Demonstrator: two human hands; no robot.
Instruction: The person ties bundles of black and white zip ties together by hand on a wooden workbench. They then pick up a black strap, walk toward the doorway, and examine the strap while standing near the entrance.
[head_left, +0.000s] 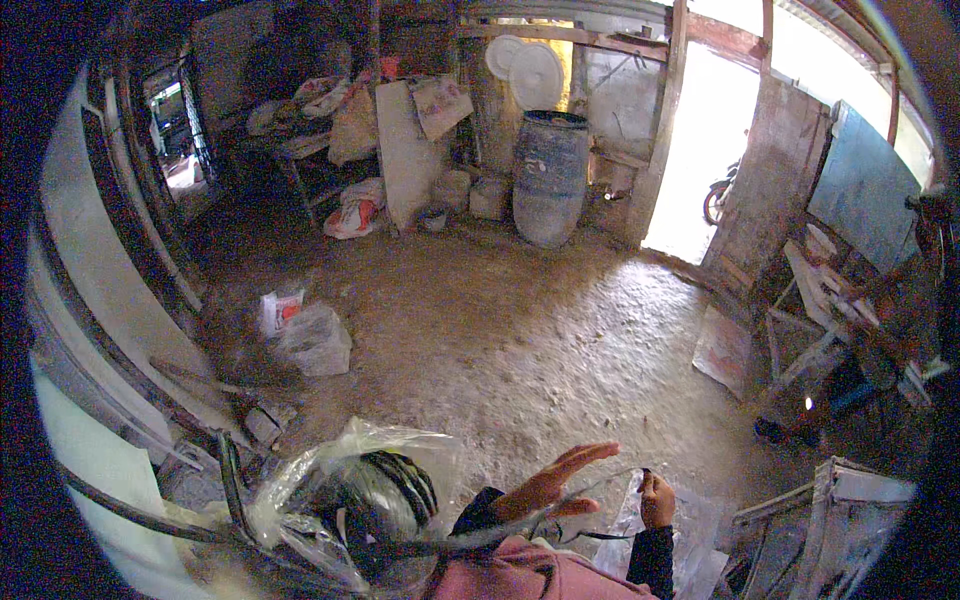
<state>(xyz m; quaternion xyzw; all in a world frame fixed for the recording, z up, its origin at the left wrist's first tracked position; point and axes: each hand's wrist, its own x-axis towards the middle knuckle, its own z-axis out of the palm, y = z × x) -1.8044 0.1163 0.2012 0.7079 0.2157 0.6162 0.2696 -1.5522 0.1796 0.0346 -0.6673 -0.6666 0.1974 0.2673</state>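
My left hand (555, 483) is raised at the lower middle, with fingers stretched out and thumb apart. To its right, my right hand (657, 502) is closed, pinching the end of a thin pale strip (612, 481) that runs left toward my left hand; its exact kind is unclear. A thin black cord (608, 536) curves below, between the two hands. Clear plastic sheeting (697, 538) lies beneath my right hand. Left of my left arm, crumpled clear plastic wrap (352, 448) covers a dark ribbed object (405, 480), whose kind is hidden.
A dark bent bar (232, 490) juts in at lower left. Plastic bags (315, 340) lie on the dirt floor (480, 340). A blue barrel (550, 180) stands at the back, left of a bright doorway (690, 150). Wooden frames (830, 520) lean at lower right.
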